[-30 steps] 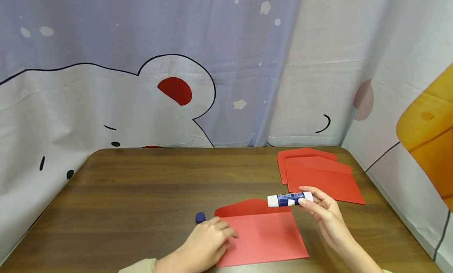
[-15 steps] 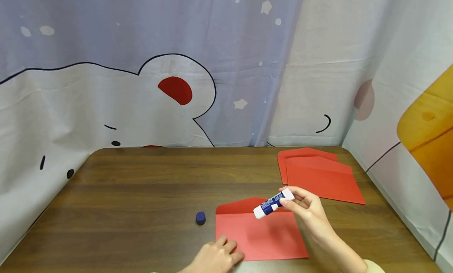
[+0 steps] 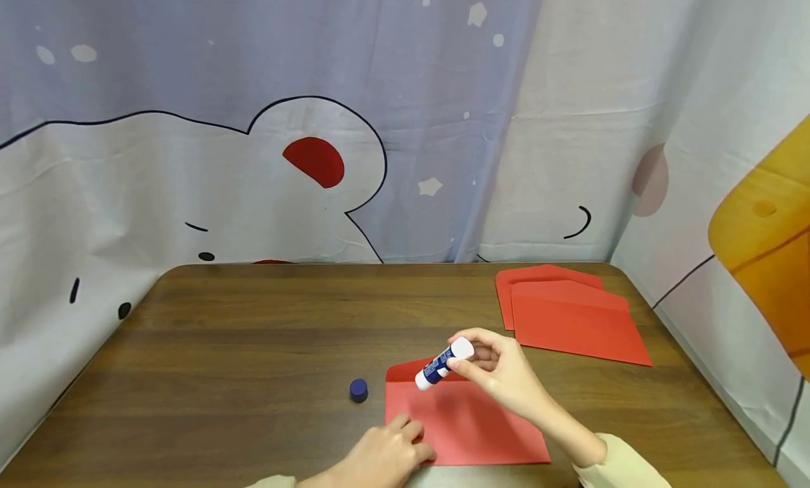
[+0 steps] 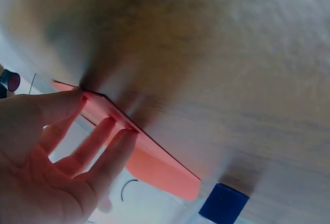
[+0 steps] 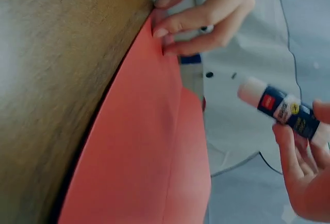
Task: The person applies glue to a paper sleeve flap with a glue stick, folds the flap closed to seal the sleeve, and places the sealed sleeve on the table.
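Observation:
A red envelope (image 3: 487,432) lies on the table with its flap (image 3: 401,373) opened out toward the back. My left hand (image 3: 387,454) rests its fingertips on the envelope's near left corner; in the left wrist view the thumb (image 4: 67,103) is right at the envelope's edge. My right hand (image 3: 506,375) pinches an uncapped glue stick (image 3: 435,368), dark blue with white ends, between thumb and fingers. The stick is tilted, its lower white end over the left part of the flap and fold. In the right wrist view the glue stick (image 5: 289,112) shows apart from the paper.
The dark blue glue cap (image 3: 358,390) stands on the wooden table (image 3: 253,347), left of the envelope. Two more red envelopes (image 3: 579,326) overlap at the back right. A printed curtain (image 3: 443,122) hangs behind the table's far edge.
My right hand has carried the glue stick left across the envelope and tilted it downward. My left hand has slid toward the near left corner, uncovering the cap.

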